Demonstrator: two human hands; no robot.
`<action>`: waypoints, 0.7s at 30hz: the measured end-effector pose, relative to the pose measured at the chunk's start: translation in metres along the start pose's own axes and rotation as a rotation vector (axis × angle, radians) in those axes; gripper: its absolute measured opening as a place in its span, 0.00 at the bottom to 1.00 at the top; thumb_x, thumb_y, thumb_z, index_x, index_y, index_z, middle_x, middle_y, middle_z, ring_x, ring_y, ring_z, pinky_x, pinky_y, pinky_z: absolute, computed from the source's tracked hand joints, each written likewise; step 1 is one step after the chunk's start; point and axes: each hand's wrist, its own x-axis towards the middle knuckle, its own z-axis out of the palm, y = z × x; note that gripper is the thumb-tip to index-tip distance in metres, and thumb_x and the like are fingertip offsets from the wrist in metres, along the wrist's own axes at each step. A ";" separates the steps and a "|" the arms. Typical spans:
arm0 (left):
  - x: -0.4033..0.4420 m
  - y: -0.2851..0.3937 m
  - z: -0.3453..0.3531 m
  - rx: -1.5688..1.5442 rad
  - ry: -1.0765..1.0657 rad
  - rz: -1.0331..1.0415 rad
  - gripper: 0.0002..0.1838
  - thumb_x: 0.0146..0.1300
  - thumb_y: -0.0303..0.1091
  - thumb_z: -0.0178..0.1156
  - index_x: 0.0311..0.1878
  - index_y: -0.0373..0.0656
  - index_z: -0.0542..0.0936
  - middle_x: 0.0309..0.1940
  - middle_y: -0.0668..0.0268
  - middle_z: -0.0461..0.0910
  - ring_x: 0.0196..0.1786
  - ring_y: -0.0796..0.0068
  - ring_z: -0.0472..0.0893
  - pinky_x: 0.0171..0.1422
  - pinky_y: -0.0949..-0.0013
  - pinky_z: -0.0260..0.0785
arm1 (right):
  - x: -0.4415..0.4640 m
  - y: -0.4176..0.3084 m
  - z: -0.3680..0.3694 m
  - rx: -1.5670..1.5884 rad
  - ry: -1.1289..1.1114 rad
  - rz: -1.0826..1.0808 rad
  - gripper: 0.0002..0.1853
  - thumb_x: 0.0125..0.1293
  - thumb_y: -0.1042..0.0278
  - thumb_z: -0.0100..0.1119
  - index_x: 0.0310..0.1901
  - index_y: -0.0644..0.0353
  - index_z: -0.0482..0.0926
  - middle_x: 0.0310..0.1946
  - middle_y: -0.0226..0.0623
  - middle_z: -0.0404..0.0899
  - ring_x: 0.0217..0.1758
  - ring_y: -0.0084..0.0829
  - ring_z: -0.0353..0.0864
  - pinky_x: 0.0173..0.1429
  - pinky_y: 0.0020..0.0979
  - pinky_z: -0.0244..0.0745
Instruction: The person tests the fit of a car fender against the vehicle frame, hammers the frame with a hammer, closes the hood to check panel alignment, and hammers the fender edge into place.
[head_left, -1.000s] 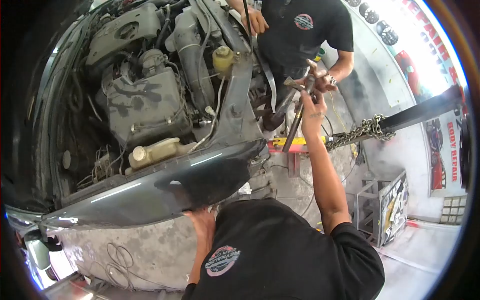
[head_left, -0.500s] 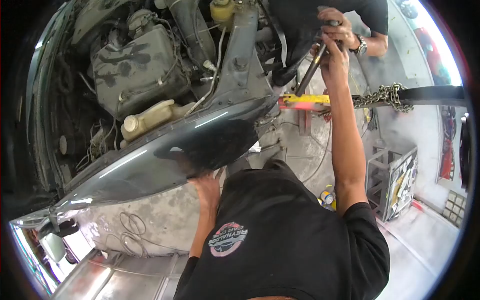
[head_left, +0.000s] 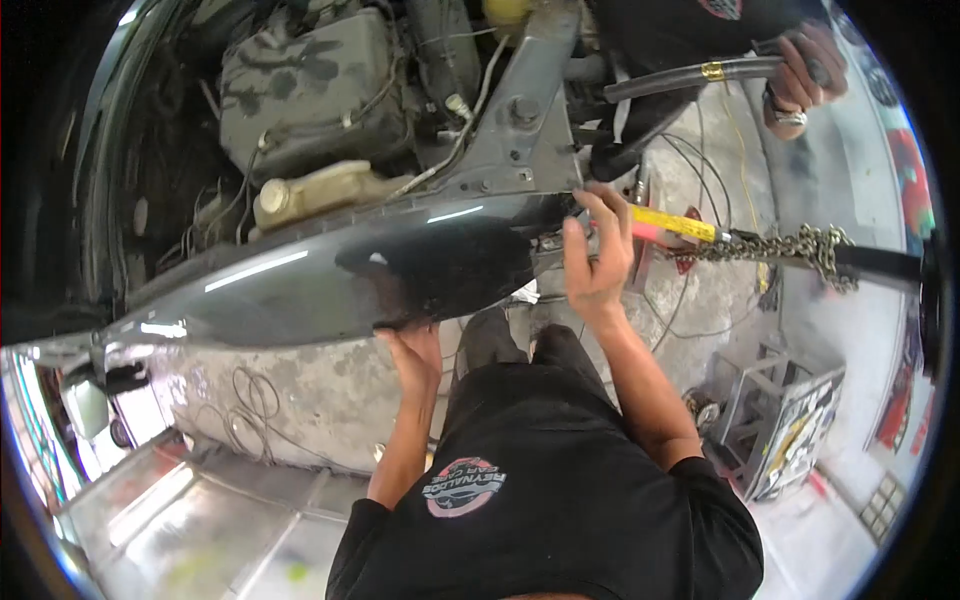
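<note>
Fender [head_left: 310, 285]: dark panel, 9 o'clock, beside engine bay [head_left: 310, 90].
Left hand [head_left: 415, 358]: 8 o'clock, at fender's lower edge, seemingly steadying it; finger closure hidden, cannot tell.
Right hand [head_left: 600, 270]: 2 o'clock, open, fingers spread near fender's front tip, perhaps to guide it.
Co-worker's hand [head_left: 812, 72]: 2 o'clock, farther out, around bar [head_left: 655, 82].
Chain [head_left: 825, 248]: 3 o'clock, around dark beam [head_left: 882, 264], likely as anchorage.

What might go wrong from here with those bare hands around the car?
The right hand is by the pointed end of the fender, near the yellow bar; a shift might pinch fingers. The co-worker's hand holds a dark rod nearby, which might slip and strike it. The left hand, at the fender's lower edge, might get scraped.
</note>
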 end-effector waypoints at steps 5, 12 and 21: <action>-0.002 -0.004 0.006 -0.001 0.086 0.102 0.49 0.66 0.74 0.58 0.79 0.48 0.64 0.76 0.68 0.68 0.74 0.63 0.67 0.81 0.52 0.55 | 0.004 0.028 0.049 0.051 0.008 -0.034 0.14 0.75 0.66 0.54 0.50 0.66 0.83 0.49 0.50 0.81 0.54 0.52 0.76 0.60 0.47 0.70; 0.003 -0.016 0.007 -0.041 0.073 0.196 0.42 0.69 0.68 0.60 0.76 0.48 0.68 0.72 0.69 0.71 0.71 0.66 0.69 0.75 0.55 0.61 | 0.000 0.033 0.056 0.099 0.091 -0.023 0.11 0.75 0.64 0.56 0.46 0.61 0.85 0.46 0.44 0.81 0.53 0.48 0.75 0.60 0.45 0.69; 0.002 -0.020 0.005 -0.024 0.099 0.242 0.39 0.72 0.66 0.58 0.74 0.46 0.70 0.69 0.66 0.75 0.66 0.64 0.74 0.69 0.55 0.66 | -0.001 0.030 0.039 0.344 0.008 0.107 0.18 0.71 0.62 0.64 0.56 0.64 0.80 0.61 0.48 0.76 0.64 0.50 0.72 0.70 0.45 0.67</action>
